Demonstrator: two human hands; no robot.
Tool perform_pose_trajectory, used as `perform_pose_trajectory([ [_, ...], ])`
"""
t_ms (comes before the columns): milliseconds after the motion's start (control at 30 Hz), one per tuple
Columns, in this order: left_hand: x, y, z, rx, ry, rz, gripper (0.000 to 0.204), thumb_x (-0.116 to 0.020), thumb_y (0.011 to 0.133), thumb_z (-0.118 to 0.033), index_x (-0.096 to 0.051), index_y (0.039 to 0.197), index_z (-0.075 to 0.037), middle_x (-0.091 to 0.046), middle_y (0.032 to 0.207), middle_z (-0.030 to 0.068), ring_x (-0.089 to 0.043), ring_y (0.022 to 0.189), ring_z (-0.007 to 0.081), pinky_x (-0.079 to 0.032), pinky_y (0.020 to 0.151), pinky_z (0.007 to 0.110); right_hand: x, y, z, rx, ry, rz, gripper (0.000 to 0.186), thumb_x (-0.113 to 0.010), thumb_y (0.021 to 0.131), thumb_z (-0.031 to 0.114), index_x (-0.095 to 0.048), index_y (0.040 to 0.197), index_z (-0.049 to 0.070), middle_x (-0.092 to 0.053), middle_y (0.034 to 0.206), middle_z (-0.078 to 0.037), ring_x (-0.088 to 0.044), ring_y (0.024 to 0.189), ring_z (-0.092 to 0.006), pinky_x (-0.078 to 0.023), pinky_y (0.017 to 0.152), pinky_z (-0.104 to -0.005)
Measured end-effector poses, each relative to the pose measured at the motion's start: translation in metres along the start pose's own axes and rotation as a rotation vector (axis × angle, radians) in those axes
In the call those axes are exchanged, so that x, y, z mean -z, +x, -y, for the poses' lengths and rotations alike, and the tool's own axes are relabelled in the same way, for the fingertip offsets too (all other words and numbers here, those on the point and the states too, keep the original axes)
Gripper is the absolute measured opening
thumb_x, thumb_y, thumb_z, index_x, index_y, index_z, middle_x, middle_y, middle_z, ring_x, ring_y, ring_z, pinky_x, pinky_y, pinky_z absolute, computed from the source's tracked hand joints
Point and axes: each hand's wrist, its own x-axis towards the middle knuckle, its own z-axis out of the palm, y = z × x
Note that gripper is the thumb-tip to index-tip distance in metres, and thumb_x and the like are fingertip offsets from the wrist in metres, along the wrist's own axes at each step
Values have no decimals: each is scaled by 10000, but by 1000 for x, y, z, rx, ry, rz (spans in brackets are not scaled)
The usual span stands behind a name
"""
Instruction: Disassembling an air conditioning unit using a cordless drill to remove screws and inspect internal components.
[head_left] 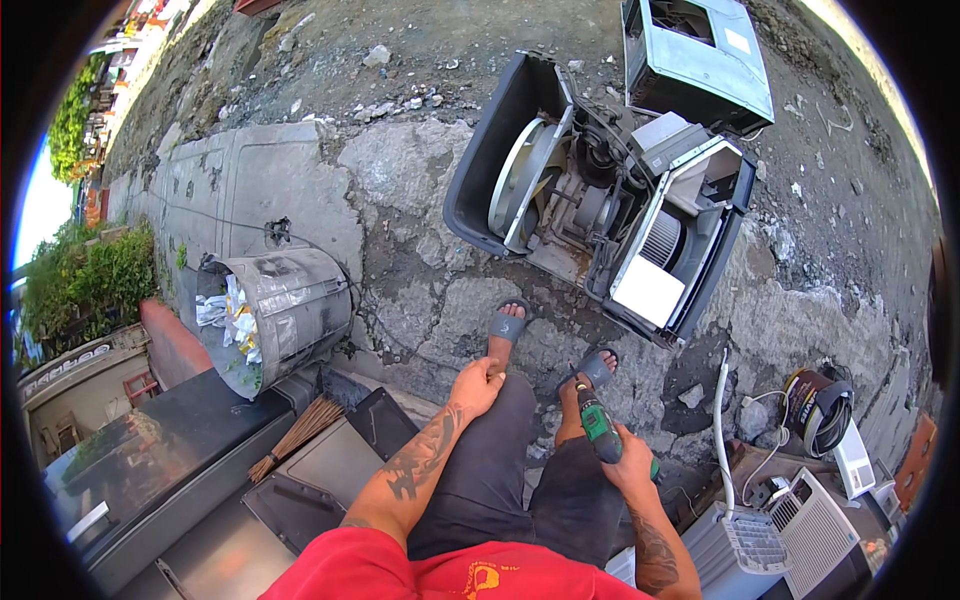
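Observation:
In my right hand (630,462) is a green and black cordless drill (597,424), gripped by its handle, with its front end pointing away from me over my right foot. My left hand (478,386) is closed above my left knee, and whatever its curled fingers may hold is hidden. Ahead of my feet lies an opened air conditioner (590,205) with a dark casing. Its fan shroud (520,180), compressor and pipes are exposed. Beyond it, to the right, is a second, pale metal air conditioner housing (710,65). Neither hand touches these units.
A grey bin (300,305) lies tipped at left, with crumpled wrappers at its mouth. Nearer are a bundle of sticks (295,437) and dark metal cabinets (180,470). At right are a bucket with coiled cable (818,405), a white grille (815,535) and a pale hose (721,430). The concrete is broken.

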Motion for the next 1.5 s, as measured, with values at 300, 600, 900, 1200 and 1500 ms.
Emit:
perform_pose_trajectory([
  [300, 54, 111, -42, -449, 237, -389, 305, -651, 809, -214, -618, 1085, -89, -558, 1120, 109, -483, 1097, 336, -383, 940, 456, -45, 78, 58, -218, 20, -114, 463, -672, 747, 236, -603, 1167, 55, -677, 919, -233, -648, 888, -413, -507, 775, -479],
  [600, 101, 193, -82, -721, 60, -62, 251, -634, 851, -141, -608, 1082, -47, -587, 1019, 130, -595, 927, 323, -488, 812, 408, -124, 167, 99, -583, 429, -457, 426, -746, 743, 300, -644, 1064, 39, -674, 887, -242, -636, 889, -442, -495, 769, -462],
  [900, 9, 165, -82, -328, -191, 506, 945, -714, 772, -523, -305, 1437, 9, -436, 1352, 283, -473, 1245, 393, -391, 1043, 424, -164, 230, 87, -504, 482, -574, 416, -686, 791, 319, -591, 1113, 73, -681, 914, -181, -653, 876, -383, -491, 749, -454],
  [1200, -44, 198, -87, -241, -131, 513, 970, -748, 709, -383, -250, 1469, -42, -396, 1395, 255, -452, 1255, 436, -379, 1046, 476, -184, 275, 64, -644, 624, -569, 262, -585, 879, 305, -605, 1070, 126, -668, 949, -72, -641, 876, -250, -483, 751, -408],
  [1500, -55, 203, -64, -274, -107, 513, 966, -744, 716, -382, -242, 1472, -52, -387, 1402, 254, -455, 1253, 440, -376, 1052, 479, -196, 275, 70, -586, 845, -598, 306, -382, 1014, 291, -519, 1118, 37, -603, 1028, -91, -591, 880, -214, -486, 758, -373],
])
